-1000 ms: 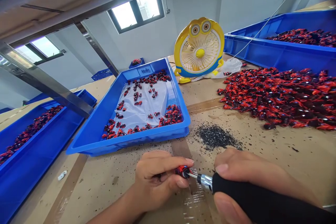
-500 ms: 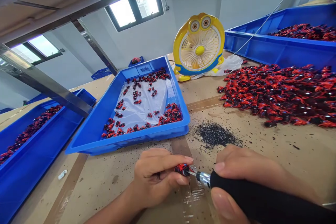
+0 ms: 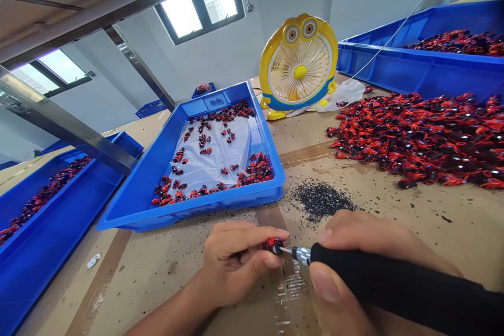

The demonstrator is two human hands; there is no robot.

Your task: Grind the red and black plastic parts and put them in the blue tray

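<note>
Between the thumb and fingers of my left hand (image 3: pixel 234 262) is pinched a small red and black plastic part (image 3: pixel 273 245), its dark end turned to the right. My right hand (image 3: pixel 362 262) grips a thick black handheld power tool (image 3: pixel 394 278) with a silver collar. The tool's thin metal bit reaches left and meets the dark end of the part; whether it goes inside, I cannot tell. Behind my hands, a pile of black shavings (image 3: pixel 323 200) lies on the cardboard-covered table (image 3: pixel 157 268).
A blue tray (image 3: pixel 189 215) lined with white plastic holds many similar parts. At the right is a large heap of them (image 3: pixel 425 142), before another blue bin (image 3: pixel 413 73). A yellow fan (image 3: pixel 300 71) stands behind. More parts fill a blue bin (image 3: pixel 79 210) at left, by a metal post (image 3: pixel 71 126).
My right hand and the power tool have shifted slightly left and up, and the tool lies at a flatter angle. The part in my left hand has turned a little.
</note>
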